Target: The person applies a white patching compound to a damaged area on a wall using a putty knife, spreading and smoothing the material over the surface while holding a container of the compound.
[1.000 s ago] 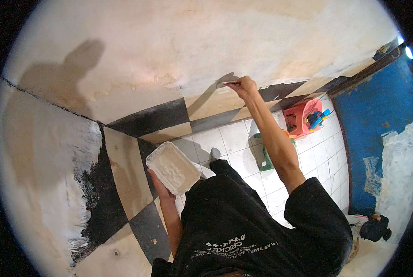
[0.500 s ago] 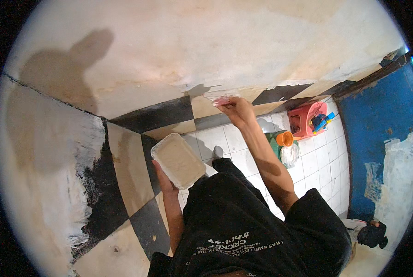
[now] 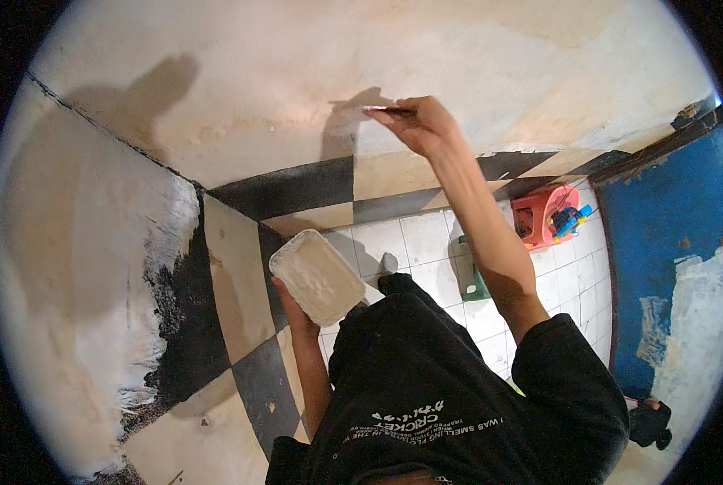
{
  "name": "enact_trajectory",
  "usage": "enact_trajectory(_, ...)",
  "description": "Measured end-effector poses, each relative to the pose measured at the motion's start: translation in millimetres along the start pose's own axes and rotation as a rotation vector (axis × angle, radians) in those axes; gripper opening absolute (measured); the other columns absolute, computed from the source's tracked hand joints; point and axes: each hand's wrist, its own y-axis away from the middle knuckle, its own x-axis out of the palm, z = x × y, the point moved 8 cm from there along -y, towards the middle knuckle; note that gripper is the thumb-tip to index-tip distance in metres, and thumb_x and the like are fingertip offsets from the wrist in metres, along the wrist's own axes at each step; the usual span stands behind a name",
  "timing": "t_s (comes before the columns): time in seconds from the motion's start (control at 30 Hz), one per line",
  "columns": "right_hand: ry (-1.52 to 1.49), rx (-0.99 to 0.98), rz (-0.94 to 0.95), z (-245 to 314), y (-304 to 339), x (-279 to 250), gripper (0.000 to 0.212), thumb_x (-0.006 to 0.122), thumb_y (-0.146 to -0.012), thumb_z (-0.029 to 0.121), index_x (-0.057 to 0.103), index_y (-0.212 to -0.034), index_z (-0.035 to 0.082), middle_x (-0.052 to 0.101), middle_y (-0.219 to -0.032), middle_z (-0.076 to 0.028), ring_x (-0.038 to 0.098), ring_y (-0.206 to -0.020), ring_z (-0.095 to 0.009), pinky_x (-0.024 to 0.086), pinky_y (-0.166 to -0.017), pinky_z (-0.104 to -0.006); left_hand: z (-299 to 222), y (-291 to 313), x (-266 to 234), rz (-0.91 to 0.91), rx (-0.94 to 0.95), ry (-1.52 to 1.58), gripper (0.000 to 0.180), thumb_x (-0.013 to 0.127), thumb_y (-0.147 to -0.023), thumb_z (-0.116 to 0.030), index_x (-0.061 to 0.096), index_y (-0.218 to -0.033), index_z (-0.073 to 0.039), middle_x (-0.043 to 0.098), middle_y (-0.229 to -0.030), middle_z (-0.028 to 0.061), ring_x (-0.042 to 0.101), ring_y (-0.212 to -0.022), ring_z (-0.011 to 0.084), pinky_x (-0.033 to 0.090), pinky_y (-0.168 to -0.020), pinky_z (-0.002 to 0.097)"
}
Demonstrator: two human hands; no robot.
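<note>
My left hand [image 3: 297, 311] grips the side of a rectangular tub [image 3: 273, 262], low near the wall corner and left of my body. Off-white paste [image 3: 317, 279] with an uneven surface fills much of it. Raised to the wall ahead, my right hand [image 3: 426, 125] pinches a thin flat spreader [image 3: 387, 109], seen nearly edge-on. The spreader is at the pale wall [image 3: 264, 105] above the checkered band, its shadow close beside it. Whether its edge touches the wall I cannot tell.
Black and cream squares [image 3: 297, 187] run along the lower walls. On the white tiled floor [image 3: 426, 242] stand a pink stool [image 3: 539, 214] with a blue object and a green item [image 3: 470, 279], partly behind my right forearm. A blue panel [image 3: 660, 218] rises at the right.
My right hand has moved up the wall with the spreader, from the checkered band to the pale area above. My forearm now hides the orange cup. The tub stays in my left hand.
</note>
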Motion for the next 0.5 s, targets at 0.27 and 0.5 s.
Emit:
enact_trajectory(0.27, 0.401, -0.038, -0.043, -35.5, 22.4, -88.8, 0.027, 0.029, -0.09, -0.002, 0.039, -0.107, -0.02, 0.048, -0.103, -0.026, 0.053, -0.102, -0.035, 0.049, -0.095, -0.0433, -5.6, -1.0, -13.2, -0.022, 0.024, 0.005, 0.079, 0.035, -0.087, -0.065, 0.029, -0.139, -0.006, 0.039, -0.138, 0.0145, 0.043, -0.123, 0.0297, 0.04, -0.099, 0.0412)
enact_trajectory(0.5, 0.481, -0.127, -0.047, -42.8, -111.9, -132.7, 0.027, 0.026, -0.09, -0.005, 0.034, -0.106, -0.025, 0.041, -0.112, -0.032, 0.047, -0.107, -0.041, 0.046, -0.098, -0.0496, -9.5, 3.2, -4.5, 0.016, 0.039, -0.014, 0.076, 0.034, -0.088, -0.064, 0.03, -0.139, -0.007, 0.041, -0.136, 0.0132, 0.045, -0.121, 0.029, 0.04, -0.099, 0.0409)
